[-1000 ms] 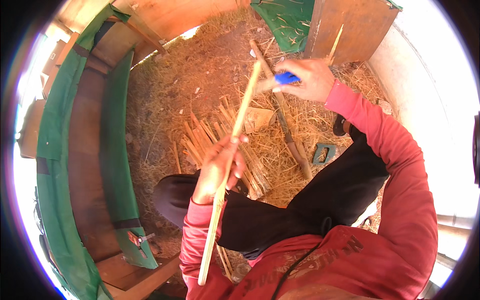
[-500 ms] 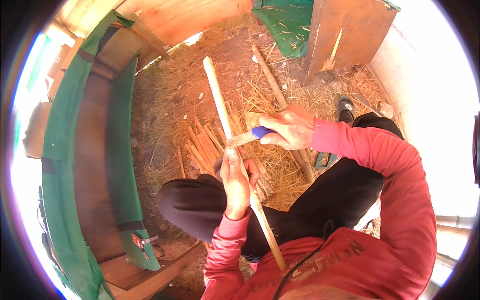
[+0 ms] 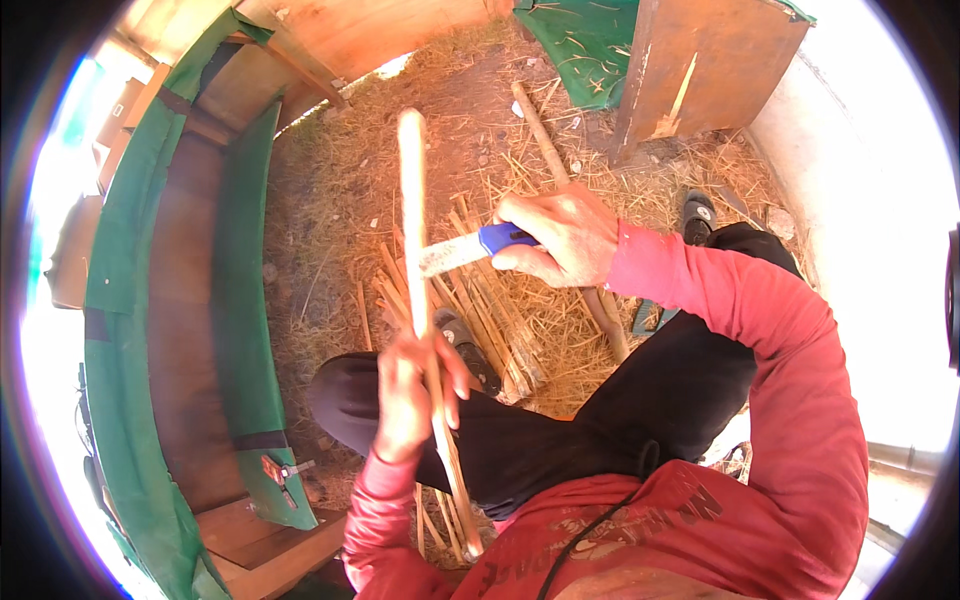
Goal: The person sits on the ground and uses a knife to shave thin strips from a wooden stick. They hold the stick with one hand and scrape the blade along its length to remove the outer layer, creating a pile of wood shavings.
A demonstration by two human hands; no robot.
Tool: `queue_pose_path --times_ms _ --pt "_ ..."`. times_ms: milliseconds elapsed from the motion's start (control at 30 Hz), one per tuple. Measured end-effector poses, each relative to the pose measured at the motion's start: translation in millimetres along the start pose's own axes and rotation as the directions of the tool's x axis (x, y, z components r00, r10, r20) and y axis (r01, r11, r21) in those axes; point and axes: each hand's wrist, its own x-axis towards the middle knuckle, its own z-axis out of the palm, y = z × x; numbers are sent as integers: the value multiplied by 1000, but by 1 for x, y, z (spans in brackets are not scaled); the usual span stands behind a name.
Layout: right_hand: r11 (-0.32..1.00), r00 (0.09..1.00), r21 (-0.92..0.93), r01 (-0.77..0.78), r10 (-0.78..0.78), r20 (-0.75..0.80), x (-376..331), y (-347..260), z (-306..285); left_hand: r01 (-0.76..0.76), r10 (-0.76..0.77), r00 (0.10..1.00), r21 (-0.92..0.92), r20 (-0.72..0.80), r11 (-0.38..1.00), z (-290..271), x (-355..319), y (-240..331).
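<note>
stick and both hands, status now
Left grip around pale stick. Right grip on blue-handled blade. Blade end at stick's side, contact unclear. Nothing visible between them.

Stick (image 3: 418, 300) in left hand (image 3: 405, 390), knife (image 3: 465, 250) in right hand (image 3: 565, 238)

On my left ran a long structure draped in green cloth (image 3: 135, 270), with a brown panel (image 3: 180, 330) along its inner side and a small orange-and-grey tool (image 3: 275, 470) near its lower end. Ahead of me I had an orange-lit wooden wall (image 3: 390, 30) and reddish earth floor (image 3: 455, 90). A round wooden pole (image 3: 545, 140) lay slantwise among loose straw (image 3: 590, 355), with a green piece (image 3: 645, 318), partly hidden, just to the right of its near end. Beyond, a brown board (image 3: 705, 70) bearing a pale splintered streak stood beside a green sheet (image 3: 585, 50) flecked with straw. A whitish wall (image 3: 830, 140) rose on my right, overexposed.
</note>
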Motion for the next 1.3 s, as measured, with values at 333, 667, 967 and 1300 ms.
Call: queue_pose_path --times_ms 333,667,967,1300 --pt "996 987 -83 -42 55 152 -21 -9 12 5 -19 999 -352 -39 936 56 -21 -23" --pt "919 997 -388 74 -59 51 -7 34 40 132 -190 978 -452 -83 882 50 6 -31" --pt "898 996 -439 22 18 87 -7 75 57 221 -233 972 -515 43 828 36 24 -42" --pt "869 974 -440 224 -189 123 -25 97 64 403 -360 913 -553 191 729 23 2 -44"
